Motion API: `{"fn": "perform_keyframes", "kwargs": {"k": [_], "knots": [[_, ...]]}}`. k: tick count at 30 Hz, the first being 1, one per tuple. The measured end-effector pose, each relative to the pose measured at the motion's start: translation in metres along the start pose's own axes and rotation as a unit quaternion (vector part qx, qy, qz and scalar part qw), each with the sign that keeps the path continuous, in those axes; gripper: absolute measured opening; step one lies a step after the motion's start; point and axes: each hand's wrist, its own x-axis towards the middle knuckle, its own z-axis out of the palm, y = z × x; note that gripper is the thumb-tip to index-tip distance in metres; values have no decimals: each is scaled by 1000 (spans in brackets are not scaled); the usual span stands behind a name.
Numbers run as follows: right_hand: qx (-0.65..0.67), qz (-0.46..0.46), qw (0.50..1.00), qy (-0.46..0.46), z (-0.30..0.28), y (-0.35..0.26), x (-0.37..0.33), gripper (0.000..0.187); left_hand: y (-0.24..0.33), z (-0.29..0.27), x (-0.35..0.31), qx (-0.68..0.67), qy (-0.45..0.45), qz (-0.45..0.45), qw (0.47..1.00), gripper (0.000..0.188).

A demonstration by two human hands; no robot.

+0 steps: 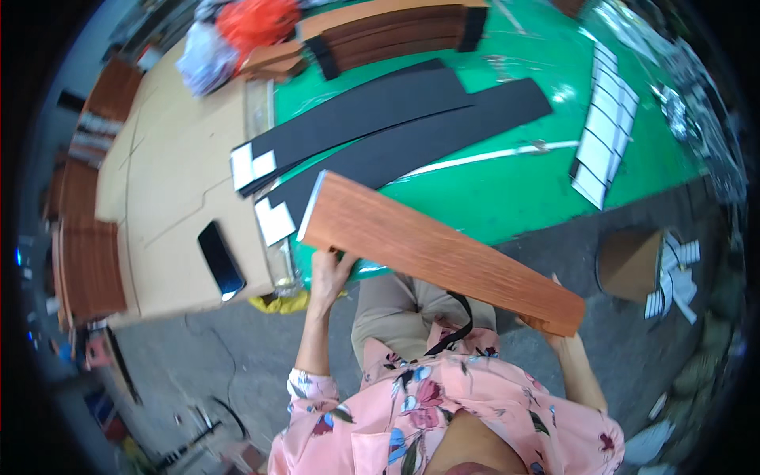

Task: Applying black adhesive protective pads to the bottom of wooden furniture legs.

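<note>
A long reddish-brown wooden board point(443, 249) spans the space before me, slanting from upper left to lower right above the front edge of the green table. My left hand point(331, 273) grips it from below near its left end, the fingers partly hidden beneath. At the right end, my right hand point(554, 328) holds the board's edge, most of its fingers behind the wood. Long black strips point(412, 146) lie flat on the table just beyond the board, with white square labels point(274, 223) at their left ends.
At the back stands a strapped bundle of brown boards point(392, 39), near orange and white plastic bags point(257, 28). White label sheets point(608, 119) lie at the right. A phone point(222, 260) rests on cardboard point(174, 198) at the left. A carton with paper scraps point(633, 265) is on the floor.
</note>
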Motion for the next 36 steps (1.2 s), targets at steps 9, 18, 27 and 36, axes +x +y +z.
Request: {"fn": "perform_keyframes", "kwargs": {"k": [9,18,27,36], "knots": [[-20,-185,982,25,-5,18,14,47,-16,14,-17,-116,65,31,991,27],[-114,-200,973,16,48,-62,39,40,-21,21,-70,-91,220,-141,961,22],[-205,-156,954,-155,30,-99,118,45,-20,14,-61,-243,291,-101,920,33],[-346,-206,914,36,36,-120,130,38,-13,15,-52,-217,302,-139,918,36]]}}
